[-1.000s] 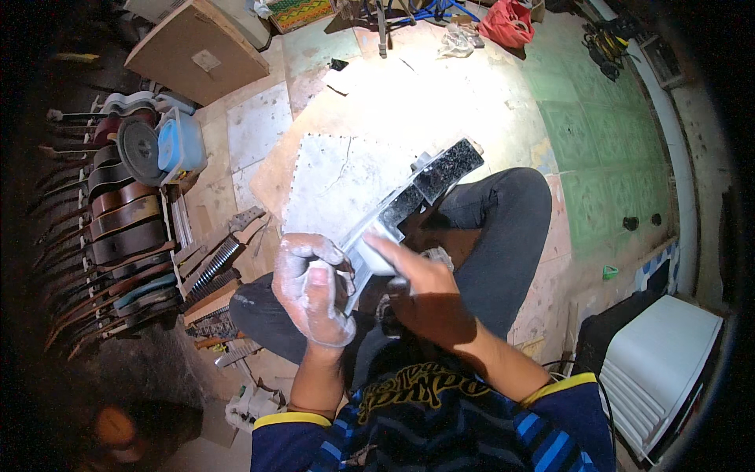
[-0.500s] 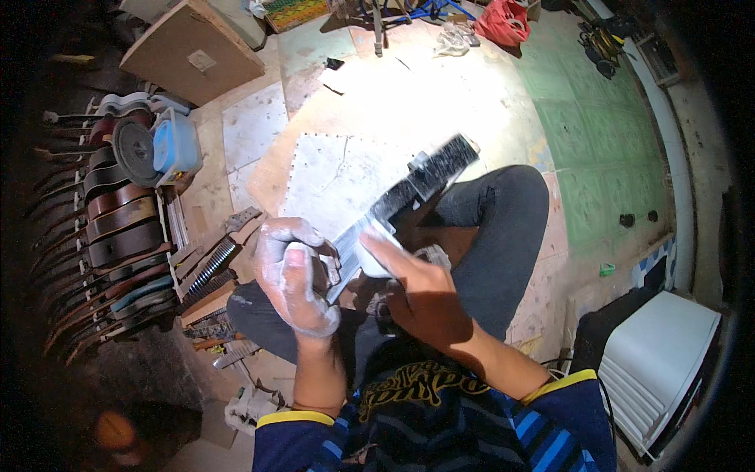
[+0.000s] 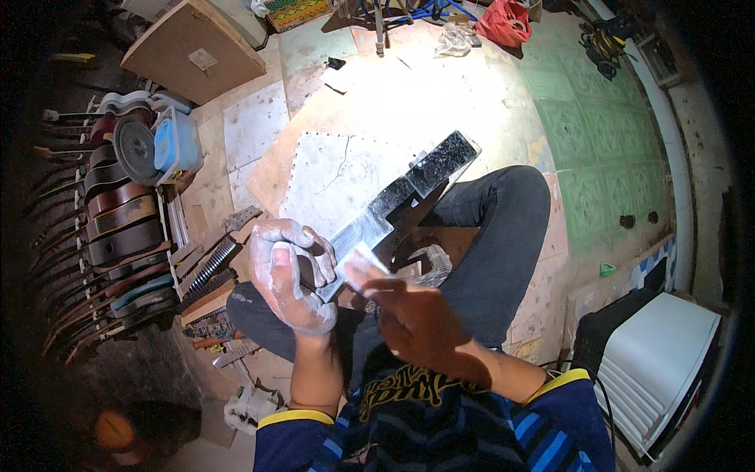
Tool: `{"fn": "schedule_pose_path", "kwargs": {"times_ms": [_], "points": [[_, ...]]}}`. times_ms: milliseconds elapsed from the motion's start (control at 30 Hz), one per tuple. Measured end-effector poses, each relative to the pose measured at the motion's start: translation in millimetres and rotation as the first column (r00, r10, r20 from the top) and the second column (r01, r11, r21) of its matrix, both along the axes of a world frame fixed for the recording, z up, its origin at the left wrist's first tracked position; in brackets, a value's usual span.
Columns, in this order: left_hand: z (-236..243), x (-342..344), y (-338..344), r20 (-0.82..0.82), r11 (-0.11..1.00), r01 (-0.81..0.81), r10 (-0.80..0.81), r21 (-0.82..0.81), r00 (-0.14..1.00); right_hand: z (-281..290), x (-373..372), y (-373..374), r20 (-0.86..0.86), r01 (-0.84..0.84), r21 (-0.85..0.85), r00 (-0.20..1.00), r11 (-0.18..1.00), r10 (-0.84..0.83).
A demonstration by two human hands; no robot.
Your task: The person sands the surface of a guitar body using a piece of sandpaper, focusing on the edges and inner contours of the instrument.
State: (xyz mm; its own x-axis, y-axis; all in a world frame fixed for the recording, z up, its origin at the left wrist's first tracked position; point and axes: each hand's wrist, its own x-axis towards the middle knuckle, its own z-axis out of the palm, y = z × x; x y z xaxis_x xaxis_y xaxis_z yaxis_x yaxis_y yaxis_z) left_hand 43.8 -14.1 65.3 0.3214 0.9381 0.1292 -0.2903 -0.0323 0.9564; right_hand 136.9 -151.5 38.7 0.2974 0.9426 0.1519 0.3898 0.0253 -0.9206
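Observation:
My left hand (image 3: pixel 292 275), coated in pale dust, has its fingers curled round the near end of a long stepped piece (image 3: pixel 413 181), glossy black at the far part and dusty grey nearer me. My right hand (image 3: pixel 409 318) holds a small white pad (image 3: pixel 370 259) against the grey surface beside my left hand, blurred by motion. The piece slants away up to the right over my crossed, dark-trousered legs (image 3: pixel 519 236). Beyond it lies a pale square board (image 3: pixel 330 177) with dotted edges on a tan sheet.
Guitars (image 3: pixel 118 228) line the left, beside tubs (image 3: pixel 174 145), tools (image 3: pixel 224 275) and scraps. A cardboard board (image 3: pixel 193 51), red bag (image 3: pixel 503 23) and blue frame (image 3: pixel 436 12) stand at the back. Green tiles (image 3: pixel 582 134) and a white appliance (image 3: pixel 653 362) are on the right.
My right hand and the white pad have moved down along the piece toward me. My left hand and the piece have shifted left.

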Motion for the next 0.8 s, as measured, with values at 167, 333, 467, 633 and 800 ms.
{"fn": "schedule_pose_path", "kwargs": {"times_ms": [167,333,467,633,800], "points": [[-0.4,4.8,-7.2,0.074,1.0,0.023,-0.022,-0.001,0.997,-3.9,10.1,6.9,0.083,0.004,0.132,0.996,0.991,-0.015],[-0.2,4.3,-17.3,0.025,0.998,-0.057,0.057,-0.008,0.998,-1.8,14.3,5.2,-0.067,-0.067,0.127,0.995,0.99,0.076],[-0.6,7.9,-18.5,-0.027,0.998,-0.041,0.042,0.036,0.999,24.4,8.3,-7.4,-0.098,-0.08,-0.041,0.992,0.996,0.075],[-0.2,5.3,-26.8,-0.128,0.999,-0.04,0.043,0.03,0.991,-0.3,22.2,-1.0,-0.078,0.048,-0.009,0.996,0.999,-0.048],[5.6,11.2,-28.5,-0.05,0.999,-0.042,0.043,0.008,0.998,23.4,2.6,-12.4,-0.239,-0.099,0.042,0.965,0.994,0.106]]}}
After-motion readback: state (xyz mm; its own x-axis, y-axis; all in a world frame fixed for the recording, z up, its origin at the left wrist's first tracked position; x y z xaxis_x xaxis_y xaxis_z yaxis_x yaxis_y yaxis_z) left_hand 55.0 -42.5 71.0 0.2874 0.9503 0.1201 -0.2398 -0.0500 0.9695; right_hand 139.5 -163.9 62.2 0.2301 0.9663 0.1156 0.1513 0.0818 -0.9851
